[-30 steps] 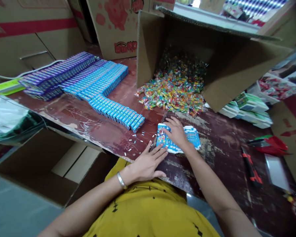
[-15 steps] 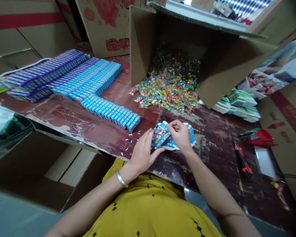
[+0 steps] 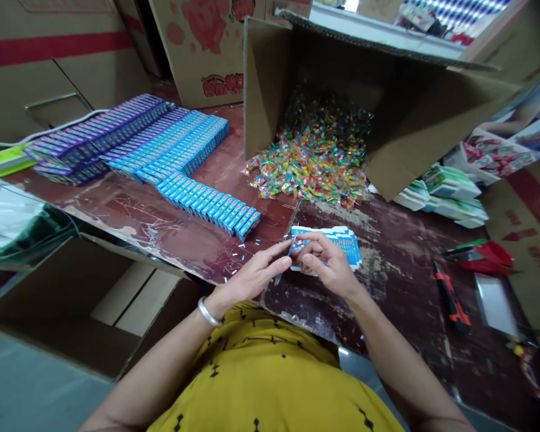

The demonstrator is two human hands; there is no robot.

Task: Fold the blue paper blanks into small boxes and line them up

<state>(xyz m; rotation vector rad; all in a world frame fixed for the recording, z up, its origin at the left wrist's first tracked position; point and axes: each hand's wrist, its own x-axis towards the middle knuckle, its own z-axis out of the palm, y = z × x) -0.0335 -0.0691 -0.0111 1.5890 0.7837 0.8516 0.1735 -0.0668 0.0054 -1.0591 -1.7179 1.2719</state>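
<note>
Both hands meet over the near edge of the worn brown table (image 3: 400, 282). My left hand (image 3: 256, 276) and my right hand (image 3: 326, 264) pinch a small flat blue box (image 3: 296, 247) between their fingertips, lifted just above a stack of flat blue box blanks (image 3: 344, 243). Most of the held box is hidden by my fingers. A row of finished blue boxes (image 3: 211, 204) runs diagonally to the left of my hands. Beyond them lies a heap of colourful wrapped candies (image 3: 312, 159) spilling from a big cardboard carton (image 3: 396, 102) lying on its side.
Rows of blue and purple boxes (image 3: 117, 135) fill the table's far left. Green-white packs (image 3: 450, 192) lie at the right, with a red tool (image 3: 481, 255) and an orange utility knife (image 3: 452, 300). An open carton (image 3: 94, 300) sits on the floor at left. Cartons stand behind.
My hands went from pressing flat on the stack of blanks to lifting one blue box off it and working it between the fingertips.
</note>
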